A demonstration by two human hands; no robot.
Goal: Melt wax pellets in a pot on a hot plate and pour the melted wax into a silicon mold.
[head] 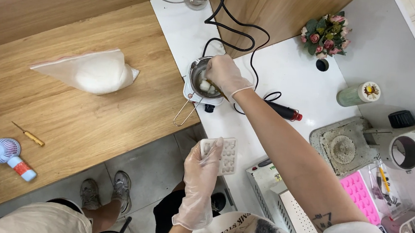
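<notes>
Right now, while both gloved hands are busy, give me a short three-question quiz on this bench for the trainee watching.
1. True or false: the left hand holds the small white plastic mould tray.
2. What is the right hand over?
A. the pink silicone mould
B. the small metal melting pot on the white heating plate
C. the blue handheld fan
3. Fill in: the white filled piping bag lies on the ______ table.

Key
1. True
2. B; the pot holds white lumps
3. wooden
</notes>
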